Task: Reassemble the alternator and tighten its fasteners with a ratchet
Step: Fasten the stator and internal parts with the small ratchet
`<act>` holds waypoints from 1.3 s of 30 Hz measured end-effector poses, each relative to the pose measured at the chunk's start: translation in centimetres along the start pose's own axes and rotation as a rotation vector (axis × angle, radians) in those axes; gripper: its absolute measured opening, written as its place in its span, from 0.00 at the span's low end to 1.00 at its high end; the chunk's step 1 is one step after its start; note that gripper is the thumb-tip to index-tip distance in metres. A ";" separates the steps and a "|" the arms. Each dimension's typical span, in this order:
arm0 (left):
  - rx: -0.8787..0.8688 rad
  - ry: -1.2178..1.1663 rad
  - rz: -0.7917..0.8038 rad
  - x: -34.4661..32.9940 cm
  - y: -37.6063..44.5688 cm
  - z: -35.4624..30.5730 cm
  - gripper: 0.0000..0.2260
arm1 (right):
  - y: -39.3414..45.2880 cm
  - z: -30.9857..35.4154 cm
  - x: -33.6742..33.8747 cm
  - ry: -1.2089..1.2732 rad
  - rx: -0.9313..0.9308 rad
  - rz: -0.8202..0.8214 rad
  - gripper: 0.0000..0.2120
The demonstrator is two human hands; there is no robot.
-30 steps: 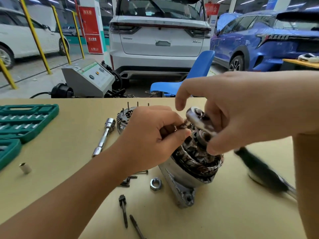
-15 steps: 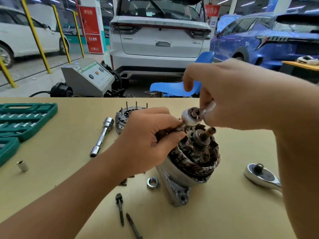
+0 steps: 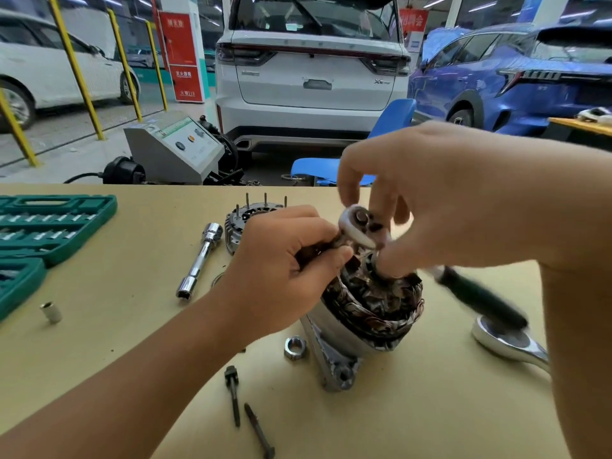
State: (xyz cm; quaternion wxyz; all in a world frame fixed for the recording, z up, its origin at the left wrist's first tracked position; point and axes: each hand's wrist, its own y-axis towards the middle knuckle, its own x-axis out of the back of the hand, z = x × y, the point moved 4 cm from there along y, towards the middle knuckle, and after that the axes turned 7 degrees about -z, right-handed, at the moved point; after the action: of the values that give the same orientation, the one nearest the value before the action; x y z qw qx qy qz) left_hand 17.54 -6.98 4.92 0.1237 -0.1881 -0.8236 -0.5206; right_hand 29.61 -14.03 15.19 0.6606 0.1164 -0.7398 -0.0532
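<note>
Beyond both hands stands a glossy white SUV [image 3: 311, 77] with a small rear badge that seems to read "X6", flanked by a blue car [image 3: 516, 81] and a red pillar sign [image 3: 180, 58] whose characters are too small to read. Nearer lies the matte tan tabletop [image 3: 99, 342]. Left of the left hand sits a green moulded socket case [image 3: 49, 226] and a chromed tubular socket extension [image 3: 200, 260]. Under both hands stands the alternator [image 3: 371, 313], tilted, with a cast grey housing and coppery windings. The left hand [image 3: 281, 276] pinches a small part at the windings' rim. The right hand [image 3: 430, 200] grips a ratchet [image 3: 357, 226], whose polished round head sits above the alternator and whose dark handle is blurred. A hex nut [image 3: 294, 347] lies below the left hand.
</note>
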 end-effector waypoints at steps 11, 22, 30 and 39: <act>-0.006 0.022 -0.071 0.1 0.0 -0.8 0.06 | -1.0 1.0 0.4 -0.103 0.009 -0.140 0.05; 0.043 0.072 -0.091 0.2 -0.1 -0.9 0.03 | -0.1 0.1 0.3 -0.055 -0.062 -0.190 0.05; 0.045 0.100 -0.080 0.5 0.0 -0.8 0.05 | 0.2 -0.8 0.2 -0.001 -0.030 -0.173 0.06; 0.021 0.088 -0.127 0.1 -0.1 -0.9 0.08 | -0.1 -0.1 -0.1 -0.035 -0.023 -0.124 0.10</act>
State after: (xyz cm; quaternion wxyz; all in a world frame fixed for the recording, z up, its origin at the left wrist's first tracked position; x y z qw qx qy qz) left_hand 17.39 -7.81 5.31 0.1286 -0.1112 -0.8329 -0.5266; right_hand 29.77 -14.12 15.04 0.6443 0.1537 -0.7418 -0.1046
